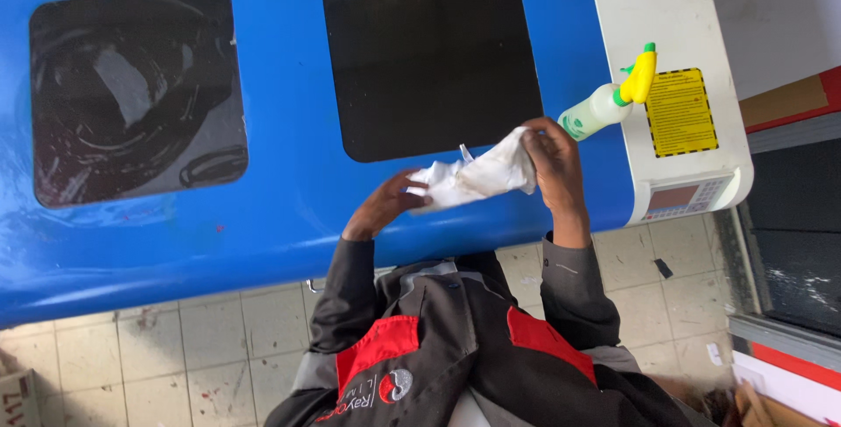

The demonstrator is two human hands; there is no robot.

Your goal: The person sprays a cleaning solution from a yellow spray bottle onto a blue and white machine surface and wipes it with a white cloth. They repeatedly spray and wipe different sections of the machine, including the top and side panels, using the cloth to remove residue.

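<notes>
The crumpled white cloth (477,177) was stretched between both hands above the blue machine lid (280,208), its long axis running crosswise, the left hand (385,204) pinching its near end, the right hand (554,157) gripping its far end, fingers closed on the fabric, with the spray bottle (604,103) just beyond the right hand.

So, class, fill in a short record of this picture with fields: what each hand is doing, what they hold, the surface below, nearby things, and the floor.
left hand: left hand grips the lower-left end of the cloth
right hand: right hand holds the upper-right end, fingers curled over it
held thing: crumpled white cloth, stretched between both hands
surface: blue machine lid with two dark windows
nearby: pale spray bottle with yellow and green trigger, lying on the lid's edge; yellow label on the white panel
floor: pale tiles, stained
</notes>
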